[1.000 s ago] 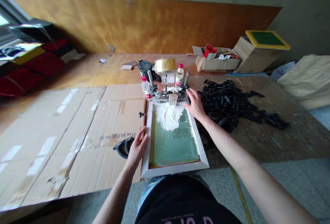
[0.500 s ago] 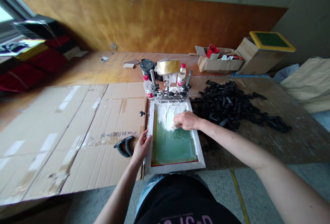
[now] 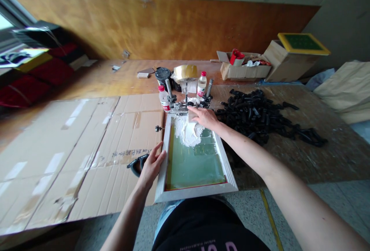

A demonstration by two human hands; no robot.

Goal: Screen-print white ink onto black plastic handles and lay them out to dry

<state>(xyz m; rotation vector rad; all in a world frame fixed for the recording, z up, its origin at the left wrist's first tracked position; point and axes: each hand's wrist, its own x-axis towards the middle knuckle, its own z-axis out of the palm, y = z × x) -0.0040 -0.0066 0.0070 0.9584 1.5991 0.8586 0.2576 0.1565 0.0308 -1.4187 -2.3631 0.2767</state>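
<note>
A screen-printing frame (image 3: 231,183) with a metal rim and green mesh lies before me, its far end at a metal clamp (image 3: 180,107). White paste (image 3: 189,135) is spread over the mesh's far part. My left hand (image 3: 152,166) grips the frame's left edge, its fingertips partly hidden. My right hand (image 3: 206,118) is at the frame's far end, fingers closed on a small squeegee (image 3: 192,116), largely covered by the hand. Left of my left hand, a black curved handle (image 3: 134,165) rests on cardboard, partly hidden by that hand.
Many black handles (image 3: 257,112) are heaped on the right. Behind the clamp stand two red-capped bottles (image 3: 201,84), a dark tub (image 3: 163,74) and a tape roll (image 3: 185,72). Flat cardboard (image 3: 95,139) covers the left; an open carton (image 3: 243,72) is at the back right.
My right hand has moved away from me with the squeegee, to the clamp end. The frame's near end has risen and looks larger; my left hand has shifted slightly left along with it.
</note>
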